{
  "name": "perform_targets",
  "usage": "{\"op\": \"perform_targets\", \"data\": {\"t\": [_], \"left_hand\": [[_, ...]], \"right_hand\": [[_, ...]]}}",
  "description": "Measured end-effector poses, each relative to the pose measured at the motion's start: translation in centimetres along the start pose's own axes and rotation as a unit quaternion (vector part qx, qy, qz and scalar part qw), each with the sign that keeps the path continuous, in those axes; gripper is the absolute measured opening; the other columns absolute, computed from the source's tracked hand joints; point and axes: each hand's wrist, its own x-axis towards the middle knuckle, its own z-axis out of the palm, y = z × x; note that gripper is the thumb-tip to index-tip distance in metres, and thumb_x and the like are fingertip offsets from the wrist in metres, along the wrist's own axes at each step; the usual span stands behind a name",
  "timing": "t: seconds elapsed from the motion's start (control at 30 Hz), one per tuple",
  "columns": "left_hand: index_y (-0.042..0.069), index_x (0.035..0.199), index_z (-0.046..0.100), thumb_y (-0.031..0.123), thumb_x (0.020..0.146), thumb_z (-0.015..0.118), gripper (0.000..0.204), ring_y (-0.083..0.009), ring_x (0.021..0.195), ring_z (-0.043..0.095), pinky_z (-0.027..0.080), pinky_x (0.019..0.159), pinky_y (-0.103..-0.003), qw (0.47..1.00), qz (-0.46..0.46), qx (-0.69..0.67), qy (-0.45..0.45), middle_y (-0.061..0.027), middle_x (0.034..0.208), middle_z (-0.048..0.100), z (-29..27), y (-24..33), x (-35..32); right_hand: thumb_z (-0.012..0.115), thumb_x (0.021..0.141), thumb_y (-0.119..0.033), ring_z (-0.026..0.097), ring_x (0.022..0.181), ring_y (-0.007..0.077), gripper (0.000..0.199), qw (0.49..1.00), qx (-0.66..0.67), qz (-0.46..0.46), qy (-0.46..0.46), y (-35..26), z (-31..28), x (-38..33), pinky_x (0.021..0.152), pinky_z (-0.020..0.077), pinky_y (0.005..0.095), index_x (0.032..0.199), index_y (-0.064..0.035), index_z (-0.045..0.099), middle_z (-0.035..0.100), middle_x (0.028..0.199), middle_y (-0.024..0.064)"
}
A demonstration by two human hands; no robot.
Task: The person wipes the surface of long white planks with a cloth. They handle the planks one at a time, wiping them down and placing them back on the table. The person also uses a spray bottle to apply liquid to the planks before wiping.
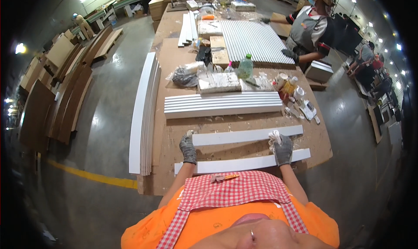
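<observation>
My left hand (188,149), in a grey knit glove, is closed at the left end of a narrow white board (235,137) lying crosswise on the worktable. In my right hand (283,151), gloved alike, a crumpled white cloth (275,138) is bunched and touches that board toward its right end. Nearer to me a second white board (235,164) lies along the table's front edge, passing below both wrists. Beyond them a stack of white boards (223,104) rests with its long edges facing up.
More long white boards (141,118) line the worktable's (174,70) left side. Behind the stack are white blocks (217,81), a green bottle (245,67) and several small containers. Across the table a co-worker (307,31) with gloved hands stands by a wide row of white strips (252,40).
</observation>
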Motion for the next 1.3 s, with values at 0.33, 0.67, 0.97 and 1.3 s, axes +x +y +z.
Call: {"op": "perform_targets", "data": {"t": [0.33, 0.67, 0.97, 1.3], "left_hand": [[-0.003, 0.102, 0.066, 0.023, 0.098, 0.046, 0.033, -0.0160, 0.086, 0.061, 0.047, 0.081, -0.029, 0.997, -0.015, 0.077, -0.021, -0.0081, 0.096, 0.068, 1.1, 3.8, -1.9], [-0.004, 0.105, 0.066, 0.027, 0.099, 0.044, 0.038, -0.0159, 0.086, 0.062, 0.049, 0.079, -0.028, 0.988, -0.136, -0.076, 0.009, -0.0085, 0.097, 0.068, -0.3, -1.8, 0.4], [0.000, 0.106, 0.067, 0.015, 0.091, 0.061, 0.022, -0.0118, 0.089, 0.060, 0.047, 0.084, -0.027, 0.997, -0.073, 0.024, -0.002, -0.0040, 0.099, 0.068, 0.4, 2.8, -2.0], [0.001, 0.107, 0.067, 0.019, 0.094, 0.052, 0.026, -0.0185, 0.095, 0.061, 0.046, 0.086, -0.031, 0.989, -0.028, 0.146, -0.026, -0.0095, 0.103, 0.068, -0.4, 0.8, -0.7]], "right_hand": [[0.066, 0.077, -0.028, 0.056, 0.092, 0.0315, 0.029, 0.981, -0.152, 0.060, -0.101, -3.3, 3.5, 4.6, 0.084, 0.0450, 0.0444, 0.102, -0.0127, 0.066, 0.061, 0.101, 0.0115], [0.061, 0.082, -0.025, 0.053, 0.102, 0.0331, 0.036, 0.972, -0.134, 0.090, -0.172, -4.2, 5.4, 4.6, 0.092, 0.0434, 0.0417, 0.116, -0.0110, 0.063, 0.055, 0.114, 0.0152], [0.060, 0.083, -0.010, 0.064, 0.075, 0.0171, 0.023, 0.892, 0.397, 0.153, -0.154, -2.4, 7.3, 10.1, 0.062, 0.0514, 0.0309, 0.105, -0.0019, 0.063, 0.065, 0.088, 0.0107], [0.060, 0.089, -0.031, 0.059, 0.080, 0.0271, 0.032, 0.945, 0.150, -0.208, 0.203, -11.8, 5.7, 34.4, 0.071, 0.0472, 0.0384, 0.103, -0.0030, 0.062, 0.061, 0.089, 0.0131]]}}
